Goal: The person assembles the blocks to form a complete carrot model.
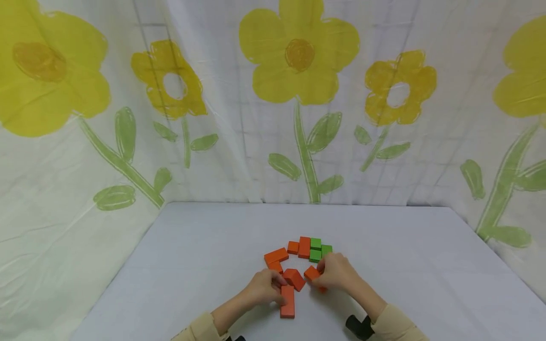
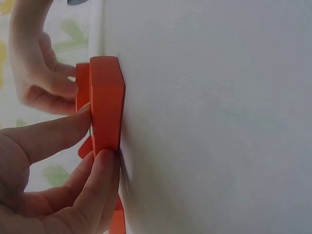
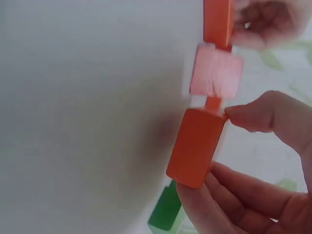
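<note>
In the head view my left hand (image 1: 265,288) pinches a long red-orange block (image 1: 287,308) lying near the front of the block group. In the left wrist view the thumb and fingers grip that block (image 2: 106,112) along its sides. My right hand (image 1: 339,272) holds an orange rectangular block (image 1: 312,273) by its ends, partly covered by the fingers. The right wrist view shows this block (image 3: 196,148) between thumb and fingers, tilted and close to its neighbours. Between the hands sits a red block with a sloped face (image 1: 294,278).
Behind the hands, orange blocks (image 1: 276,255), a small orange block (image 1: 293,247), an upright-lying orange block (image 1: 304,247) and several green blocks (image 1: 315,255) form a curved row. They lie on a white table (image 1: 204,246). A flowered curtain (image 1: 239,175) hangs behind it.
</note>
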Motion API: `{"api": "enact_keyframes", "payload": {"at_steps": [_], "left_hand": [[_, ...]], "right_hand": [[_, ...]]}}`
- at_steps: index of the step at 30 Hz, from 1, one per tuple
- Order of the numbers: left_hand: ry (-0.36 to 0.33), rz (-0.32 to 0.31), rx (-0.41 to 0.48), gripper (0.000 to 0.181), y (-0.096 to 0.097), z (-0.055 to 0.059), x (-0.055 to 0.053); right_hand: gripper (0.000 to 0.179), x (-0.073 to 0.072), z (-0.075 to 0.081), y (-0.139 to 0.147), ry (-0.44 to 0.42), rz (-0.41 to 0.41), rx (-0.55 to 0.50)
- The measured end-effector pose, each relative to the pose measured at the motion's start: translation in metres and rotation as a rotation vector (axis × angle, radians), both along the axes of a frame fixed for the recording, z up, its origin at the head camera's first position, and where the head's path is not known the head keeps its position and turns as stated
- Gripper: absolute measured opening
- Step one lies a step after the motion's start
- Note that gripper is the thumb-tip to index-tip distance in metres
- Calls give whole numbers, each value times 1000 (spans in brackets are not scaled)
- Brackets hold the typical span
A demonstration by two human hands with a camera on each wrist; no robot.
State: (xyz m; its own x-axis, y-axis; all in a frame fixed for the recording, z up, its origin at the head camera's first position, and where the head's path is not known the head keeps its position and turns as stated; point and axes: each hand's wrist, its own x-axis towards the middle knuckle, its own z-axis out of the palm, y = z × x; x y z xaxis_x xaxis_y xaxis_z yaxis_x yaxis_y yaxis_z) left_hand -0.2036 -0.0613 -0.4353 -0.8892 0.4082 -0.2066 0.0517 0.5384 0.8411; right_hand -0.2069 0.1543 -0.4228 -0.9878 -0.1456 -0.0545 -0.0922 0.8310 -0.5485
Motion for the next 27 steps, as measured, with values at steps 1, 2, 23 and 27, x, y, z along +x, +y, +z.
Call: {"api": "enact_keyframes", "payload": {"at_steps": [1, 2, 23, 27], "left_hand": [[-6, 2, -2, 25, 0, 0, 0], [-11, 3, -3, 25, 0, 0, 0], [-35, -14, 13, 24, 1, 1, -1], [-29, -15, 31, 24, 2, 0, -1]], "right_hand": [[20, 4, -1, 2, -17, 14, -14], [21, 8, -1, 2, -33, 29, -24], [12, 29, -9, 6, -193, 108, -237], [11, 30, -11, 2, -212, 76, -248]]}}
